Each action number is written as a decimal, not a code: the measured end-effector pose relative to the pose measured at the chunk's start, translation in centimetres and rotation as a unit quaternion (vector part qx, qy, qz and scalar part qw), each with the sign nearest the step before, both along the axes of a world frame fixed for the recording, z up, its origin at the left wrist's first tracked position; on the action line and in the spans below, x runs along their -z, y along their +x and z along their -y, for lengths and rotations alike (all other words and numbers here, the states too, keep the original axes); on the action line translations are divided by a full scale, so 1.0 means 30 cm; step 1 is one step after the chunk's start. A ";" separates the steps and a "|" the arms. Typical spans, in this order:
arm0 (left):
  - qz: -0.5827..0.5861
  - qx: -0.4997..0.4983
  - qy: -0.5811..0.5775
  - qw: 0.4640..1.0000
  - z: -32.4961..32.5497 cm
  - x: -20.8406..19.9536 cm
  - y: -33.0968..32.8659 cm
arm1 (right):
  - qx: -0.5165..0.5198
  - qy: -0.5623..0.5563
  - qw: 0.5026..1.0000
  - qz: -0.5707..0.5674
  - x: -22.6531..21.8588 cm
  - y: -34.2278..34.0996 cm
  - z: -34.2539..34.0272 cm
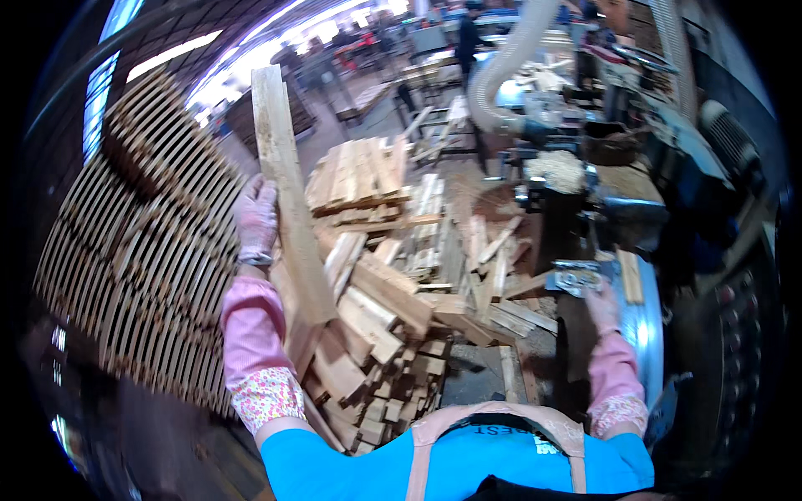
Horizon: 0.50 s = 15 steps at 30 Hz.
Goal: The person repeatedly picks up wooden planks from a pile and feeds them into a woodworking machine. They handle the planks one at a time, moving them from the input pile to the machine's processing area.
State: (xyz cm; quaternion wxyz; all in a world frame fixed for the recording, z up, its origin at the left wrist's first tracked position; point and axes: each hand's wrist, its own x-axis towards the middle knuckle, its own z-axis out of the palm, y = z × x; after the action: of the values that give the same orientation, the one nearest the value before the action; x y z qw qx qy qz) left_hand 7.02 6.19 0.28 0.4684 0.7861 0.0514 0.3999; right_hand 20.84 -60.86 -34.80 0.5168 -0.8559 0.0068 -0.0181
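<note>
My left hand (256, 219), in a pale glove, is closed on the left edge of a long wooden plank (288, 184). The plank stands steeply tilted over a heap of loose boards, its lower end near the heap. On the right, my right hand (601, 307) is at a metal fitting (576, 279) by the rim of a machine's shiny metal table (643, 326). Blur hides how its fingers are set. Just beyond that hand, a short wooden piece (630, 276) lies on the metal table.
A tall stack of slatted wood (142, 259) rises at the left. Boards lie heaped (376, 317) between my arms, with a neater pile (355, 175) behind. A ribbed duct (501, 79) reaches down to the machinery. Wood shavings (558, 171) sit on the machine. A person (468, 42) stands far back.
</note>
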 end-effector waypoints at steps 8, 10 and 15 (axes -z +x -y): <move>-0.018 0.307 -0.319 0.896 1.296 0.698 0.471 | -0.065 -0.228 0.961 0.139 -0.372 -0.475 -0.189; -0.098 0.326 -0.362 0.868 1.556 0.945 0.467 | 0.042 -0.221 0.973 0.044 -0.316 -0.572 -0.023; -0.467 0.504 -0.390 0.613 1.972 1.103 0.136 | 0.181 -0.288 0.937 -0.078 -0.161 -1.076 0.339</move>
State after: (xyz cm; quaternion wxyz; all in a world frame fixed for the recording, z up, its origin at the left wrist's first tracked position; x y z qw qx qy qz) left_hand 11.09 -52.98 -32.83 0.7712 0.5122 0.0100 -0.3779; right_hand -11.43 -71.03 -29.96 0.2340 -0.9511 0.1964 -0.0452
